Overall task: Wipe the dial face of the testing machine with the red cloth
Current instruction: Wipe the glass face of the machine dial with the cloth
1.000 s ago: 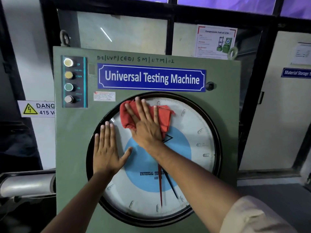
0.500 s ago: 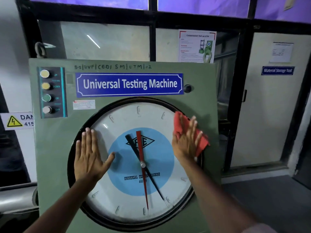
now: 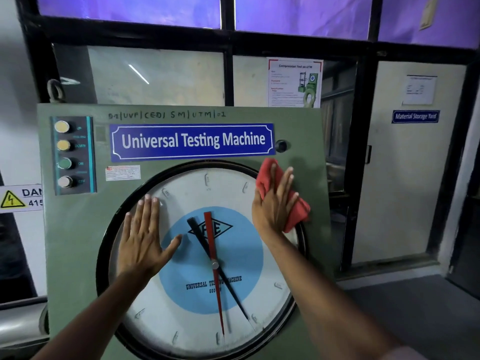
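The big round dial face (image 3: 197, 318) has a white ring, a blue centre, and red and black pointers; it fills the front of the green testing machine (image 3: 75, 240). My right hand (image 3: 275, 203) presses the crumpled red cloth (image 3: 298, 214) flat against the dial's upper right rim, with the cloth spilling past the black bezel onto the green panel. My left hand (image 3: 142, 237) lies flat with fingers spread on the dial's left side, holding nothing.
A blue "Universal Testing Machine" nameplate (image 3: 192, 141) sits above the dial. Several push buttons (image 3: 63, 154) line the panel's upper left. A yellow danger sign (image 3: 20, 198) is at the left. Black-framed windows and a pale door (image 3: 405, 165) stand behind and to the right.
My right hand has carried the red cloth from the dial's upper left across to its right rim, then slightly upward. My left hand has stayed flat on the dial's left side.
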Available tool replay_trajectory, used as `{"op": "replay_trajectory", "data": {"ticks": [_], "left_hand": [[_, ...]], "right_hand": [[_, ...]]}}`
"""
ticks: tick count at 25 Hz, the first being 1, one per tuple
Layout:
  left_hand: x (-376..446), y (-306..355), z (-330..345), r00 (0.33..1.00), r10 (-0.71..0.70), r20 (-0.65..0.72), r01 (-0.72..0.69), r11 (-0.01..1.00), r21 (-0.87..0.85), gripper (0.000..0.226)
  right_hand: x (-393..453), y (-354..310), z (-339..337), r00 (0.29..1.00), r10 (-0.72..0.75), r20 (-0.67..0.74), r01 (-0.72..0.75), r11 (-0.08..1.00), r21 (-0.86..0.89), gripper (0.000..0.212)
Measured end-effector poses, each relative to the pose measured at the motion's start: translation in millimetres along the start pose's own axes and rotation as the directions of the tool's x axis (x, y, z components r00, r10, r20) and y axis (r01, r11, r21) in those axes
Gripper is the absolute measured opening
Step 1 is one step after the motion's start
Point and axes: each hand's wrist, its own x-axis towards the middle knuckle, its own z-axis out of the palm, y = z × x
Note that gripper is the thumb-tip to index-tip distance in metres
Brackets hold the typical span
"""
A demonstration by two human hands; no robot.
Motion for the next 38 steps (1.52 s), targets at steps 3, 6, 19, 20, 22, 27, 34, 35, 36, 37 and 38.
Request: {"op": "replay_trajectory", "data": {"ticks": [3,6,19,20,22,27,34,35,36,37,38], "left_hand": [[-0.5,-6.2,1.2,1.0,0.0,-0.029,0.0,1.0,0.001,0.107],[-3.8,-10.1,2.8,0.999,-0.003,-0.05,0.004,1.0,0.012,0.108],[-34.9,-34.0,11.1,0.995,-0.083,-0.055,0.084,0.996,0.008,0.107],[-35.0,-31.9,11.1,0.995,-0.089,-0.045,0.089,0.996,0.005,0.106],[-34.3,-29.9,11.3,0.995,-0.097,-0.036,0.097,0.995,-0.008,0.106],[-9.4,-18.6,5.8,0.998,0.013,-0.06,-0.012,1.0,0.029,0.106],[22.4,8.1,-5.5,0.999,-0.006,-0.047,0.005,1.0,-0.01,0.109],[20.9,8.5,-5.1,0.999,-0.016,-0.047,0.015,1.0,-0.014,0.109],[19.6,8.8,-4.8,0.999,-0.025,-0.045,0.024,1.0,-0.017,0.109],[17.8,8.5,-4.8,0.999,-0.033,-0.042,0.032,0.999,-0.022,0.109],[16.0,8.6,-5.5,0.998,-0.041,-0.036,0.04,0.999,-0.028,0.109]], "right_hand": [[26.8,-38.7,8.8,0.992,-0.111,0.067,0.114,0.992,-0.05,0.083],[34.1,-80.3,26.1,0.955,-0.28,0.093,0.285,0.958,-0.038,0.077],[-48.0,-201.3,82.0,0.538,-0.77,0.343,0.841,0.521,-0.15,0.077],[-45.5,-199.0,80.7,0.513,-0.78,0.357,0.857,0.485,-0.172,0.079],[-29.8,-189.0,72.8,0.501,-0.795,0.342,0.865,0.451,-0.221,0.079],[28.2,-118.3,40.7,0.744,-0.64,0.193,0.668,0.702,-0.246,0.077],[21.5,7.1,17.4,0.974,-0.226,0.01,0.222,0.947,-0.234,0.075],[13.3,22.0,17.5,0.985,-0.173,-0.003,0.168,0.961,-0.22,0.077],[4.9,34.4,17.5,0.992,-0.124,-0.015,0.118,0.972,-0.204,0.078],[-3.6,44.2,18.0,0.997,-0.072,-0.028,0.066,0.981,-0.18,0.078],[-12.4,51.9,18.4,0.999,-0.02,-0.041,0.014,0.988,-0.152,0.077]]}}
